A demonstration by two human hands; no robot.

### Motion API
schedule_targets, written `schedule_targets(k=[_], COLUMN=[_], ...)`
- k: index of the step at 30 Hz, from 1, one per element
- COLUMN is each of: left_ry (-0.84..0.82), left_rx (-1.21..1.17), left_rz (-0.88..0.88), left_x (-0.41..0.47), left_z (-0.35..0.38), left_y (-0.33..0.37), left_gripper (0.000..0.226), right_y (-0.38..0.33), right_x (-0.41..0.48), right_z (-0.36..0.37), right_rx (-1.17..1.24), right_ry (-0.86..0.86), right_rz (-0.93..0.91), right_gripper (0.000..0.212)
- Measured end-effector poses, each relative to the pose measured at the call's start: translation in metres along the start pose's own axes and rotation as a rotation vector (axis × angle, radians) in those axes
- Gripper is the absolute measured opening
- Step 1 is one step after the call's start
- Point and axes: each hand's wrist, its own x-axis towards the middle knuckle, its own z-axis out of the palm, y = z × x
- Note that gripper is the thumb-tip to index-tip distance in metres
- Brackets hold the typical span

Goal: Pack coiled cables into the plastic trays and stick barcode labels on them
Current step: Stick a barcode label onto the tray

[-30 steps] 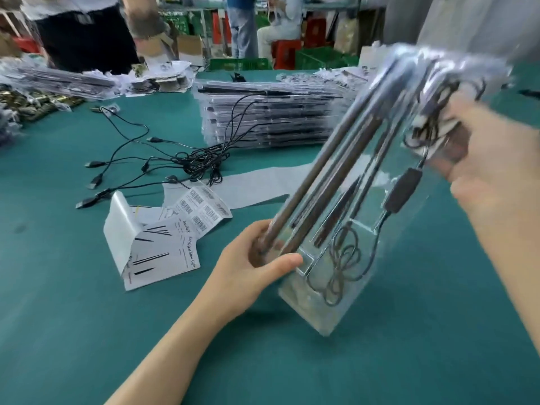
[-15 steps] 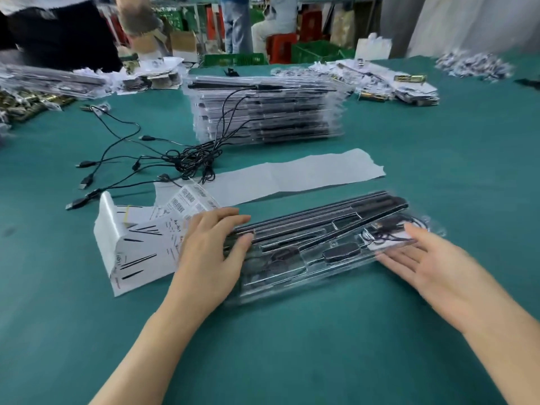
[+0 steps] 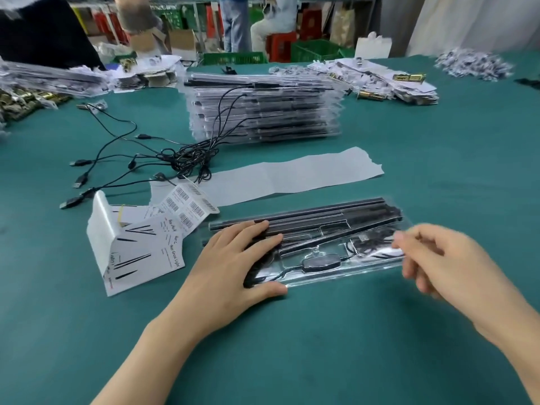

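Green table [image 3: 438,176] — left hand [image 3: 233,264] on tray [image 3: 355,273]

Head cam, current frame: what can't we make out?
1) The right hand is motion-blurred in the head view. I cannot tell whether it pinches anything or touches the plastic tray.
2) The tray's left end is covered by the left hand, so most of what lies in that compartment is hidden.
3) On the barcode labels, the print is too small to read.
4) In the stack of trays, the layers merge in glare, so the count is unclear.
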Motion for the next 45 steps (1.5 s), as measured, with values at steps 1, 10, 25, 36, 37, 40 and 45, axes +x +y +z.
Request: schedule_targets(k=[1,10,25,36,37,40,45], left_ry=[-0.007,-0.006,0.069,0.362,0.34,0.31,0.328], left_rx=[0.002,-0.019,-0.098,0.121,0.142,0.169,0.18], left_rz=[0.005,0.059,-0.05,-0.633,-0.593,-0.477,-0.462], left_x=[0.0,0.009,0.043,0.042,0.042,0.037,0.037], left_z=[0.0,0.003,-0.03,-0.027,-0.025,-0.017,-0.013], left_y=[0.0,-0.002,-0.009,-0.056,-0.056,-0.054,-0.056], left_gripper=[0.083,0.08,0.041,0.018,0.016,0.035,0.051], right_y=[-0.008,-0.054,-0.035,-0.042,-0.045,-0.063,-0.11], right_x=[0.005,0.068,0.081,0.067,0.063,0.057,0.074], right_z=[0.007,0.11,0.131,0.116,0.115,0.12,0.158], right_rx=[-0.001,-0.383,-0.644,-0.231,-0.238,-0.267,-0.458], right_ry=[0.078,-0.016,-0.08,0.177,0.202,0.185,-0.107], right_rz=[-0.103,-0.432,-0.433,-0.58,-0.614,-0.674,-0.651], right_gripper=[0.02,0.046,0.067,0.026,0.023,0.026,0.045])
